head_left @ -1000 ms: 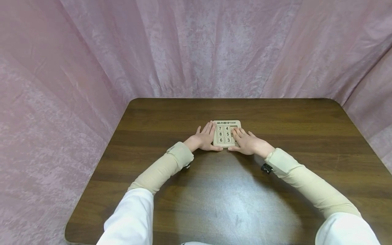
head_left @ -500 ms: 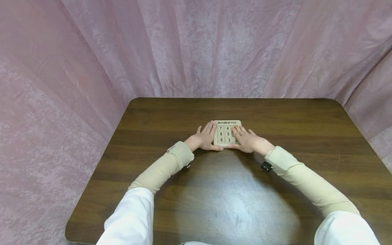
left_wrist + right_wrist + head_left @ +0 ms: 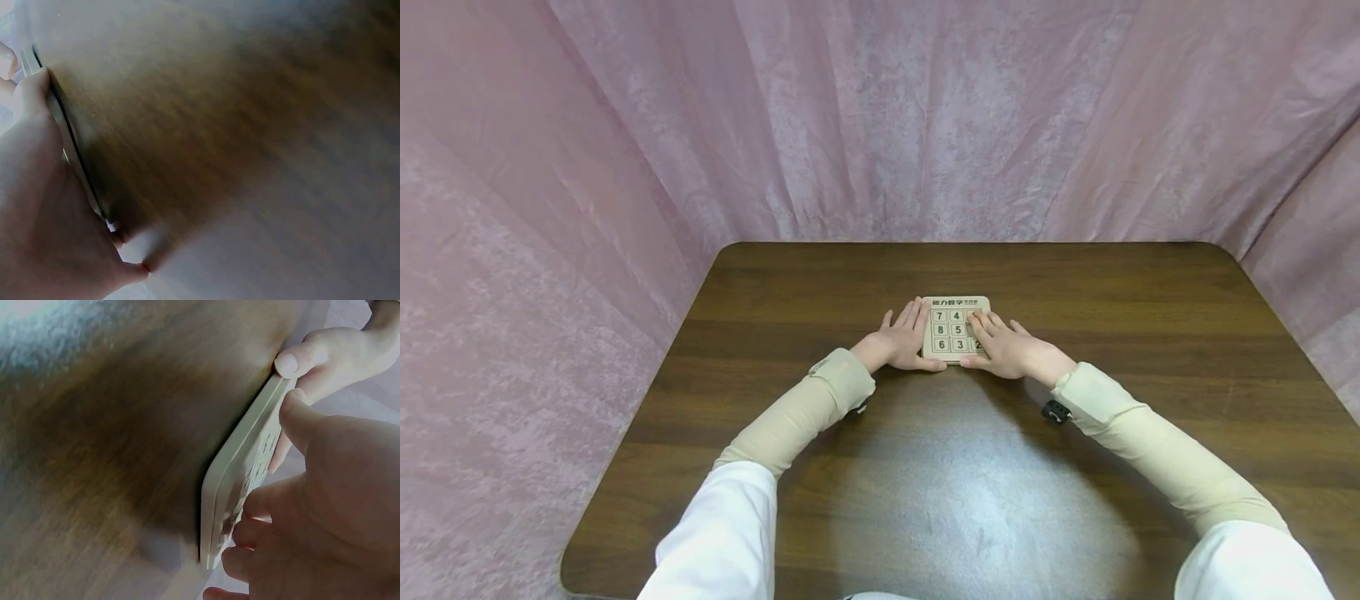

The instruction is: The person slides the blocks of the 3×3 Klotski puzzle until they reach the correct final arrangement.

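A pale number slide puzzle lies flat on the brown table in the head view. Tiles 7, 4, 8, 5, 6, 3 and 2 can be read. Along its left edge rests my left hand, fingers straight and thumb at the near edge. My right hand lies over the right column, fingertips touching the tiles and thumb by the near edge. A dark gap shows to the right of the 5 tile. The fingers partly hide the upper right cell. In the right wrist view, the left thumb touches the board's corner.
The wooden table has rounded corners and reaches back to a pink curtain. Pale wrist bands with small black devices sit on both forearms. Light glares off the near middle of the tabletop.
My right fingertips shift slightly over the right column. The 2 tile shows at lower right, where it was mostly covered a second ago. My left hand and the board stay in place.
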Tool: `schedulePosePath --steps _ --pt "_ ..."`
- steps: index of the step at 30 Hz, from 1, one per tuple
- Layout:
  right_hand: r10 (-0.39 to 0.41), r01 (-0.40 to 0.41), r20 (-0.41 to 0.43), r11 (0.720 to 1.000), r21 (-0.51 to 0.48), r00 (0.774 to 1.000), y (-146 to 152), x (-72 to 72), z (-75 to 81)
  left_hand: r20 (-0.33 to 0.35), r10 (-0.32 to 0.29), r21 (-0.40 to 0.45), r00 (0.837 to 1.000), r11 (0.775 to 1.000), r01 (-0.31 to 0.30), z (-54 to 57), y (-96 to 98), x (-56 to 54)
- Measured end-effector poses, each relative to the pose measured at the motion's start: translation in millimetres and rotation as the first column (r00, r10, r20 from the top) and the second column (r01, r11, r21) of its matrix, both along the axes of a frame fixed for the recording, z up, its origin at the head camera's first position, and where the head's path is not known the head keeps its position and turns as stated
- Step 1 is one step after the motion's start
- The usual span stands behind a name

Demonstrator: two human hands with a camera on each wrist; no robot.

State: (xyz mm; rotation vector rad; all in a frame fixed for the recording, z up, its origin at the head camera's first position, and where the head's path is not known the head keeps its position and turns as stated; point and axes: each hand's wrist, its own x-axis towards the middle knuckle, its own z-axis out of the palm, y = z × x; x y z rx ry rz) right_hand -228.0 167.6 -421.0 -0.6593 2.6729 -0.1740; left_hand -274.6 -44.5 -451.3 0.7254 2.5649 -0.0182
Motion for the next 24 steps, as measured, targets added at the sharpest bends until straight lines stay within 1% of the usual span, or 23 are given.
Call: schedulePosePath --steps 10,16,20,24 --pt "0.009 -0.009 0.002 1.0 0.004 1.0 -1.3 10.5 1.6 -0.002 -0.001 0.017 1.0 1.0 0.001 1.9 -0.2 1.6" --pt "0.01 -0.01 0.017 1.0 0.008 1.0 -1.6 15.5 1.1 0.001 0.002 0.013 1.0 1.0 -0.002 0.2 -0.2 0.6" --pt "0.015 -0.015 0.013 1.0 0.018 1.0 -0.7 17.7 1.5 -0.002 0.011 0.015 1.0 1.0 -0.011 -0.4 0.1 0.3" --pt "0.01 -0.011 0.03 1.0 0.03 0.999 -1.1 21.0 2.9 0.001 0.01 0.021 1.0 1.0 -0.01 -0.7 0.5 0.8"
